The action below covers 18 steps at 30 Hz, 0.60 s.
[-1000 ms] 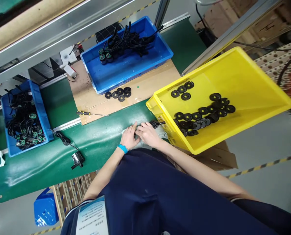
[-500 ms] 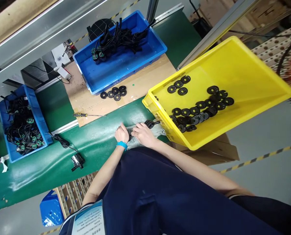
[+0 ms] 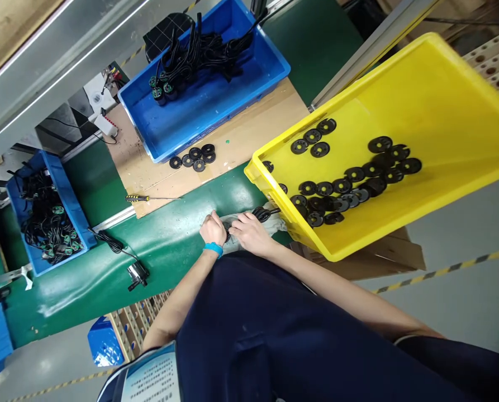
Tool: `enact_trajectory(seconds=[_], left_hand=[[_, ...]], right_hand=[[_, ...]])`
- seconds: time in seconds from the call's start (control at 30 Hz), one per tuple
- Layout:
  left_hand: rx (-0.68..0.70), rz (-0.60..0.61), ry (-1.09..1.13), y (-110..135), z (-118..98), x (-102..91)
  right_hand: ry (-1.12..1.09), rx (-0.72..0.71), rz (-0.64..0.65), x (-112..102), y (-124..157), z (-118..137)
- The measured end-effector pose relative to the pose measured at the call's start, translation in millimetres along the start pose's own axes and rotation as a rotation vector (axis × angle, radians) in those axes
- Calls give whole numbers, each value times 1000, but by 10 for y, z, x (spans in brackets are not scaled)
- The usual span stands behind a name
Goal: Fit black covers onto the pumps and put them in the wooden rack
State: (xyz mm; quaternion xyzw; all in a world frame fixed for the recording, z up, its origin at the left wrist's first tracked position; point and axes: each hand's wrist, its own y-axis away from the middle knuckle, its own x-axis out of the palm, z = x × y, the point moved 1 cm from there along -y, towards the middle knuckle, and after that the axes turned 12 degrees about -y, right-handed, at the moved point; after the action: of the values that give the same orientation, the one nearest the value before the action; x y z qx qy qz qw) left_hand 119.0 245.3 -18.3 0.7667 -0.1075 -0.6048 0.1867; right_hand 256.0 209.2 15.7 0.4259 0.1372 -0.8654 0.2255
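Observation:
My left hand (image 3: 213, 228), with a blue wristband, and my right hand (image 3: 250, 231) sit close together at the near edge of the green belt (image 3: 165, 240). Both are curled around a small black part (image 3: 226, 230) between them, which they mostly hide. A coiled black cable (image 3: 262, 213) trails from it toward the yellow bin (image 3: 433, 95). A grey cloth (image 3: 276, 224) lies under my hands. The yellow bin to the right holds several black round discs (image 3: 345, 187).
A blue bin (image 3: 215, 106) with black cabled parts stands on a cardboard sheet (image 3: 249, 142), with several black discs (image 3: 193, 159) and a screwdriver (image 3: 152, 198) in front of it. Another blue bin (image 3: 43, 215) of cabled parts is at the left. A cabled part (image 3: 137, 273) lies on the belt.
My left hand has curled in from lying flat; both hands stay on the part. The camera has tilted and shifted slightly, so the bins sit differently in the picture.

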Motion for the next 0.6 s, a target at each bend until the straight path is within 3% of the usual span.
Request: enact_trajectory(seconds=[0.17, 0.37, 0.6], left_hand=[[65, -19, -77, -2, -171, 60], [131, -10, -118, 78, -233, 104], [107, 92, -147, 97, -254, 145]], right_hand=[[-23, 44, -32, -14, 152, -132], [-57, 37, -45, -16, 300, -156], [-100, 44, -51, -5, 384, -181]])
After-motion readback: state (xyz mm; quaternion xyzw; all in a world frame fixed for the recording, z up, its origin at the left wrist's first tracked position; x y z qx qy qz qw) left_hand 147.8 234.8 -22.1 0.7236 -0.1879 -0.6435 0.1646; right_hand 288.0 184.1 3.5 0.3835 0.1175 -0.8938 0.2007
